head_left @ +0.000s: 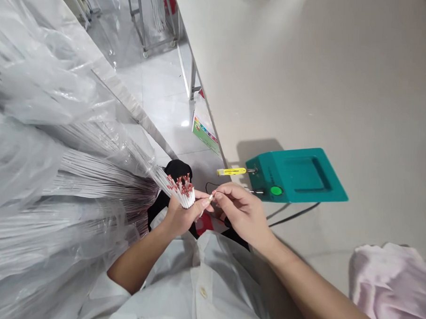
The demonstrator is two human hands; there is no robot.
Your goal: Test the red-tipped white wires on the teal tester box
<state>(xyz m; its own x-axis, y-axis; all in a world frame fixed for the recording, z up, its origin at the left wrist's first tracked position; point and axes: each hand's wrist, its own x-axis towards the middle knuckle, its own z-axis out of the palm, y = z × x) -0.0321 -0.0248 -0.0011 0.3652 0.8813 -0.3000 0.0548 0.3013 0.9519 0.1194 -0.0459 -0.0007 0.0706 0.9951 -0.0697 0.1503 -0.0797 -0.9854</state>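
My left hand (184, 216) is closed around a bundle of thin white wires (187, 200) whose reddish-brown ends point up and away from me. One wire end (211, 197) sticks out at its thumb and fingertips. There my right hand (244, 211) meets it, thumb and forefinger pinched on the small reddish tip. Just beyond my right hand stands a teal machine (265, 178) with a green button (276, 191). A yellow-handled tool (231, 171) juts from its side, over the table edge. My palms and the lower fingers are partly hidden.
To the left, many long white wires (102, 173) lie under clear plastic sheeting (26, 137). The pale table (325, 80) fills the right side, with a pink cloth (391, 285) near me and a black cable (295, 215) behind the machine. A wheeled metal rack (143, 29) stands on the floor beyond.
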